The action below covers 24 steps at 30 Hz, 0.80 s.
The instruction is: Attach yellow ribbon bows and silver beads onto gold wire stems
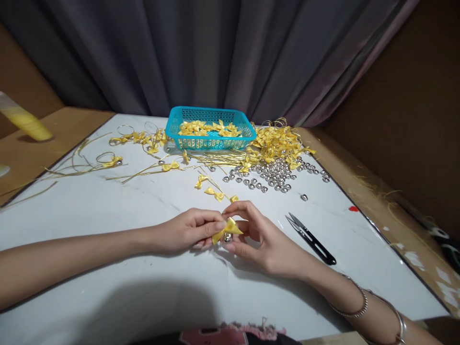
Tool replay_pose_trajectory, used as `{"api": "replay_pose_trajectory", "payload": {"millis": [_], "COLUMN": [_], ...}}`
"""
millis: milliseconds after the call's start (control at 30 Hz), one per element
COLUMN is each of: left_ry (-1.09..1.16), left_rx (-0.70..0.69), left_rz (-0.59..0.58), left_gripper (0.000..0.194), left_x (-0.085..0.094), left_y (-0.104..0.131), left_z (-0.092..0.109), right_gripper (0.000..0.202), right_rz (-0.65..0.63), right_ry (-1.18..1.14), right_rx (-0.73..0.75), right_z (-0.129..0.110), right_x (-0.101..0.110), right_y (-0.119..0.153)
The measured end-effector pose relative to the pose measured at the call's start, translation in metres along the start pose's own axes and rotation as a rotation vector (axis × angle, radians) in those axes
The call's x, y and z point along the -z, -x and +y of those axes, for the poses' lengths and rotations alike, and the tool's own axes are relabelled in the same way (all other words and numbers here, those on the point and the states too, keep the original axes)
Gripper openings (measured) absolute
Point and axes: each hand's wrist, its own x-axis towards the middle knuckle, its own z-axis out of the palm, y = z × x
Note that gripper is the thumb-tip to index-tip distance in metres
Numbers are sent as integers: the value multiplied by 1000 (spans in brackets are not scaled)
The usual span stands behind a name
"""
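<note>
Both hands, left (pixel 205 229) and right (pixel 268 242), have their grip closed on a yellow bow (pixel 230 229) above the desk's (pixel 143 292) near edge; it looks light, soft and slippery, best pinched at its knot beside the silver bead (pixel 227 236).

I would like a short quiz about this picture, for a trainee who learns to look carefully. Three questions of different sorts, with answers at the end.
1. True or false: the blue basket holds loose yellow bows.
2. Which is nearest to the right forearm? A) the snips B) the basket C) the curtain
3. The left hand pinches a bow. What shiny thing shows just below its middle?

Key: 1 true; 2 A; 3 silver-coloured bead.
</note>
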Motion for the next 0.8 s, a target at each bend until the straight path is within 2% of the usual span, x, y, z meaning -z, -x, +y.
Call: {"api": "replay_pose_trajectory", "payload": {"millis": [67, 133, 233, 300, 567, 667, 733, 800], "left_ry": [-2, -22, -29, -26, -74, -83, -88, -99], "left_rx": [16, 28, 41, 37, 12, 25, 29, 26], "left_rz": [-11, -6, 3, -3, -70, -82, -76, -52], "left_gripper": [39, 40, 41, 39, 33, 33, 33, 32], "left_x": [0, 0, 0, 0, 0, 0, -2, -3], "left_y": [1, 1, 1, 0, -1, -1, 0, 0], "left_z": [1, 1, 2, 2, 4, 3, 2, 2], "right_gripper": [27, 7, 26, 31, 26, 25, 25, 22], "right_rz": [-4, -26, -62, -62, 99, 125, 62, -73], "right_ry": [29, 112, 246, 288, 443, 437, 370, 220], "right_rx": [-6, 12, 41, 61, 183, 183, 127, 25], "right_z": [0, 0, -3, -3, 4, 4, 3, 1], "right_x": [3, 7, 13, 15, 9, 8, 11, 17], "right_y": [-1, -3, -3, -3, -3, -4, -4, -5]}}
